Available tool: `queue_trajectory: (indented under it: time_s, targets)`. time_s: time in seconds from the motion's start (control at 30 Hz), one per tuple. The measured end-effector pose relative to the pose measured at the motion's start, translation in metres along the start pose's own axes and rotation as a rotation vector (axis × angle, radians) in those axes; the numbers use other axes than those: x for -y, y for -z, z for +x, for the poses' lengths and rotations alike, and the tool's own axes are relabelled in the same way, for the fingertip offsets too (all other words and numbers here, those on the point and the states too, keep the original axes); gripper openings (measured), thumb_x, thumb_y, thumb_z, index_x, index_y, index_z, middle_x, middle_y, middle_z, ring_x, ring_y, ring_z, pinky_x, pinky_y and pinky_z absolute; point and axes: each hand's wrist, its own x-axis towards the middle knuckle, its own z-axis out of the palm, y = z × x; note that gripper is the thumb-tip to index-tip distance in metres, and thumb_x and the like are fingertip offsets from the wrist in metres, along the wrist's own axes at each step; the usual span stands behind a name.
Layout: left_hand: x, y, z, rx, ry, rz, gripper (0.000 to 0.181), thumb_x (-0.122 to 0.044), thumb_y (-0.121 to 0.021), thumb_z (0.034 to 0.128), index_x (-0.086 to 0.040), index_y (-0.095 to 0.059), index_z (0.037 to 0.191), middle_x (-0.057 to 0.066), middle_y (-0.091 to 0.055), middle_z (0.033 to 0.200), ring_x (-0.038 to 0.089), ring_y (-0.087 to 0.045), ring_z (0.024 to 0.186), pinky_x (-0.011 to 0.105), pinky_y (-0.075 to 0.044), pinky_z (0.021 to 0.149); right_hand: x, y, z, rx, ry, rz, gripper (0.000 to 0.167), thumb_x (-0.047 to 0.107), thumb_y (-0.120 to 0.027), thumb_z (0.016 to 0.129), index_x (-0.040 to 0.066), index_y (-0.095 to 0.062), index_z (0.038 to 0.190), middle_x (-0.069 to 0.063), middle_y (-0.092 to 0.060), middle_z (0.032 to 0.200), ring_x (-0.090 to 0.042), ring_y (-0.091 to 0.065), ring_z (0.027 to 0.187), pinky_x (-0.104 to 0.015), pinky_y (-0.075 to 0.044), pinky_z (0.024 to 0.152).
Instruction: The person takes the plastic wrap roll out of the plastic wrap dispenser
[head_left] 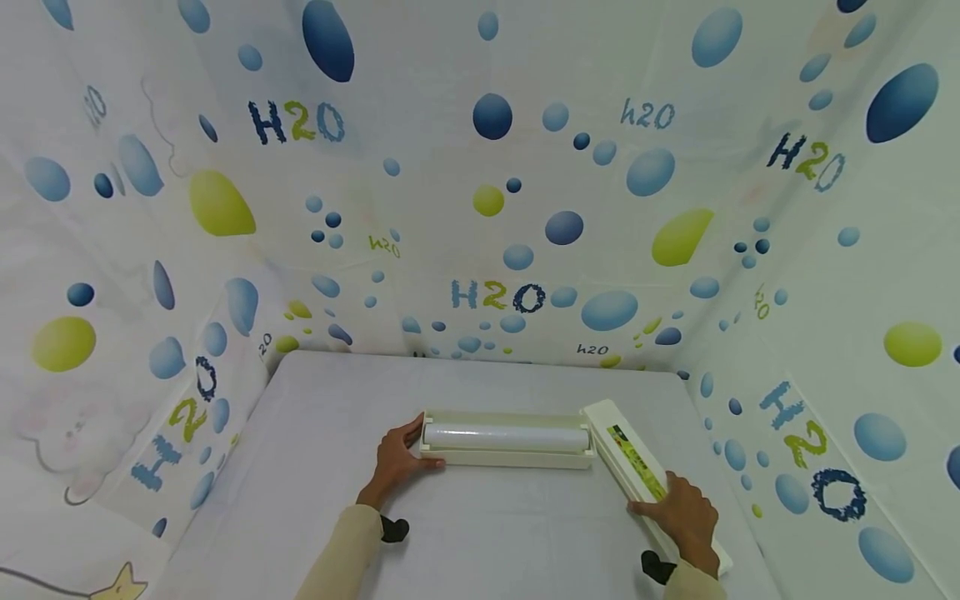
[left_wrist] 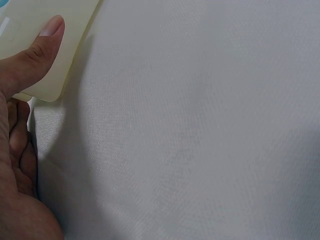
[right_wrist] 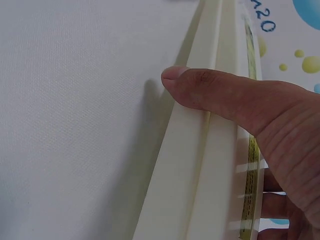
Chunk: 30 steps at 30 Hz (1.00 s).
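Observation:
A cream cling film dispenser base (head_left: 510,459) lies lengthwise across the table, a shiny roll of film (head_left: 506,437) set in its trough. My left hand (head_left: 400,458) grips the left end of the base, the thumb along its front; the left wrist view shows that thumb on the cream plastic (left_wrist: 55,82). On the right, my right hand (head_left: 684,512) holds the long dispenser lid (head_left: 633,458), which bears a green and yellow label. The lid lies slantwise, its far end beside the base's right end. In the right wrist view the thumb crosses the lid (right_wrist: 175,165).
The table (head_left: 525,533) is covered in a white cloth. Behind it and at both sides hang white sheets (head_left: 427,225) printed with blue and green drops and "H2O" lettering. Dark straps (head_left: 395,528) show at both wrists.

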Motion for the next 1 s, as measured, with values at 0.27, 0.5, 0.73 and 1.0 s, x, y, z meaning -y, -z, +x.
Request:
queue_trajectory:
  time_s: [0.27,0.5,0.73,1.0]
  targets:
    - [0.006,-0.001,0.003,0.008,0.011,-0.015,0.113,-0.022,-0.109,0.0625,-0.002,-0.054,0.159,0.018,-0.062,0.156,0.043,-0.061,0.144,0.060,-0.048,0.122,0.001,-0.002,0.000,-0.010,0.000,-0.016,0.111,0.061,-0.097,0.068,-0.014,-0.058,0.140,-0.023,-0.074,0.098,-0.033,-0.065,0.079,-0.046,-0.054,0.068]
    - [0.006,-0.002,0.002,-0.009,-0.014,-0.006,0.113,-0.023,-0.110,0.0606,-0.002,-0.055,0.158,0.020,-0.064,0.154,0.045,-0.063,0.142,0.062,-0.049,0.120,0.001,-0.004,0.000,-0.006,-0.013,-0.023,0.113,0.060,-0.098,0.068,-0.014,-0.057,0.142,-0.026,-0.074,0.102,-0.035,-0.066,0.081,-0.049,-0.055,0.071]
    - [0.008,-0.002,0.002,-0.002,-0.014,-0.006,0.113,-0.025,-0.109,0.0619,-0.003,-0.055,0.159,0.019,-0.063,0.155,0.044,-0.063,0.143,0.061,-0.049,0.120,0.003,-0.007,0.001,0.004,-0.047,-0.023,0.115,0.058,-0.098,0.069,-0.015,-0.053,0.146,-0.031,-0.073,0.112,-0.038,-0.066,0.088,-0.056,-0.056,0.081]
    - [0.011,-0.001,0.004,0.017,-0.002,-0.032,0.114,-0.022,-0.109,0.0616,-0.002,-0.053,0.159,0.019,-0.063,0.155,0.044,-0.061,0.144,0.061,-0.047,0.122,0.003,-0.009,-0.001,0.011,-0.048,-0.016,0.117,0.059,-0.098,0.069,-0.015,-0.051,0.148,-0.032,-0.072,0.114,-0.041,-0.066,0.090,-0.061,-0.054,0.085]
